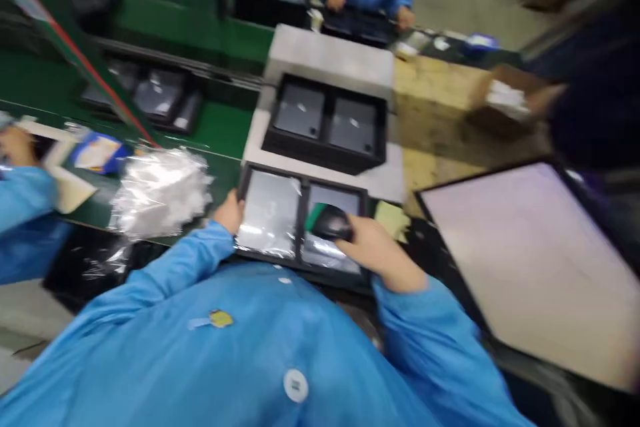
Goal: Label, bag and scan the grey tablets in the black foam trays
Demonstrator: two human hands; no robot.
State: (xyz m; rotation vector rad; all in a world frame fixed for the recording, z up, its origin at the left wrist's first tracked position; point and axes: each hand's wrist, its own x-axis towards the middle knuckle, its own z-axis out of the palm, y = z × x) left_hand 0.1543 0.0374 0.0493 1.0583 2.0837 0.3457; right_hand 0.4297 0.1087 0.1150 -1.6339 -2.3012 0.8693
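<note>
Close to my body lies a black tray (pixel 303 220) with two compartments, each holding a flat tablet-like device in clear plastic film. My left hand (pixel 230 212) grips the tray's left edge, fingers partly hidden. My right hand (pixel 381 250) is closed around a black and green barcode scanner (pixel 329 221), held over the right-hand device (pixel 334 255). The left-hand device (pixel 269 213) shows uncovered, its film shining. Just beyond stands a stack of black trays (pixel 325 121) with two more such devices on top.
A pile of clear plastic bags (pixel 160 190) lies at left, near a co-worker's hand (pixel 17 145). A large pale screen (pixel 530 267) stands at right. Yellow notes (pixel 393 219) lie beside my right hand. Across the green conveyor (pixel 225 130), co-workers in blue handle more trays. An open cardboard box (pixel 510 107) sits far right.
</note>
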